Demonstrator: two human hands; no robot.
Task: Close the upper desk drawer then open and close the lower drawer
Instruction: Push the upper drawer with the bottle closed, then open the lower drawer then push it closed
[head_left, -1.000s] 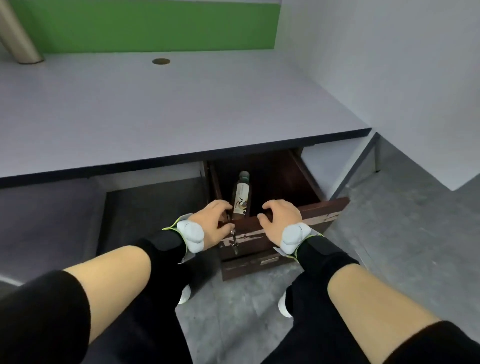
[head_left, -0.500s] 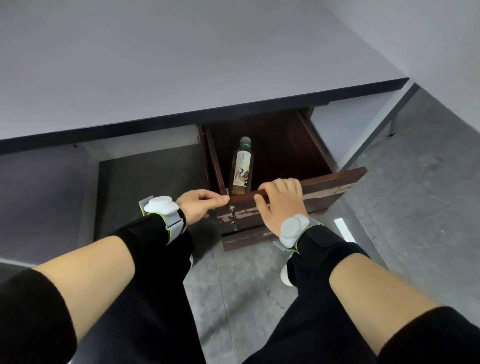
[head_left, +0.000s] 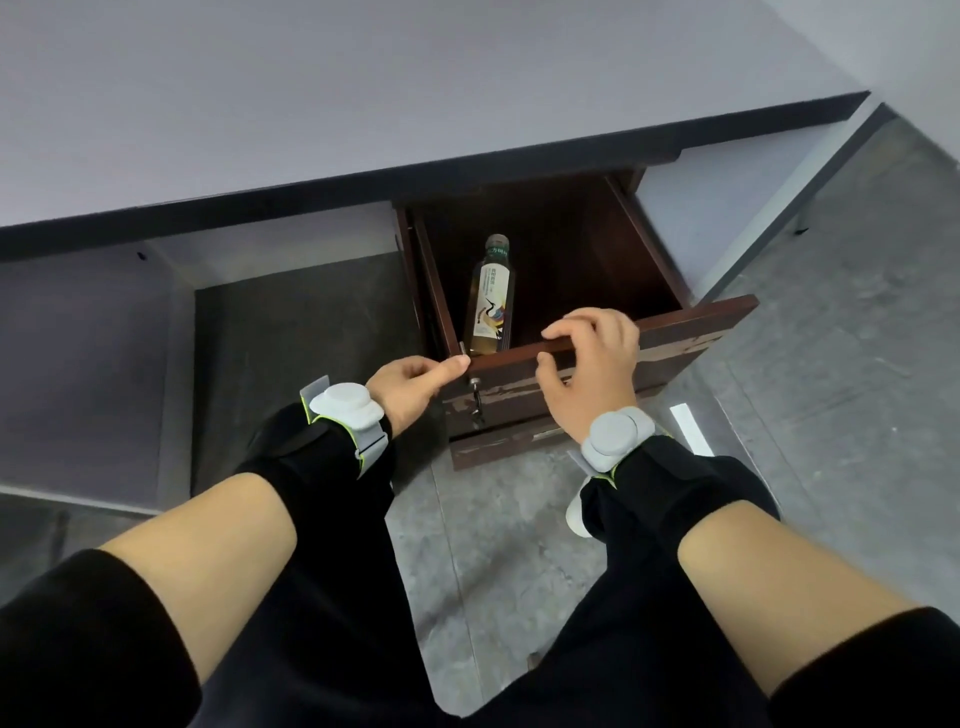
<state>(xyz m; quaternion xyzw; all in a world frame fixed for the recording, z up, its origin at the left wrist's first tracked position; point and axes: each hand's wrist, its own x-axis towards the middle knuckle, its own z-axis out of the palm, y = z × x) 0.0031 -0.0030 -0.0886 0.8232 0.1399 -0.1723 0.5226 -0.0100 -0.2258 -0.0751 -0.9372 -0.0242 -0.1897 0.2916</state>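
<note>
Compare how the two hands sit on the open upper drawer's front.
The left hand is closed, its fingertips meeting the upper drawer at the front's left corner; the right hand is spread, fingers curled over the top edge and thumb on the face. The left hand is nearest the key; the right sits nearer the middle. Both wear grey wrist devices and touch the same front.

Bottle (head_left: 490, 299) lies in upper drawer (head_left: 675, 332).

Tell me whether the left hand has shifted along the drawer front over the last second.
Yes. The left hand slid leftward off the upper drawer front, now touching only its left corner beside the key.
</note>
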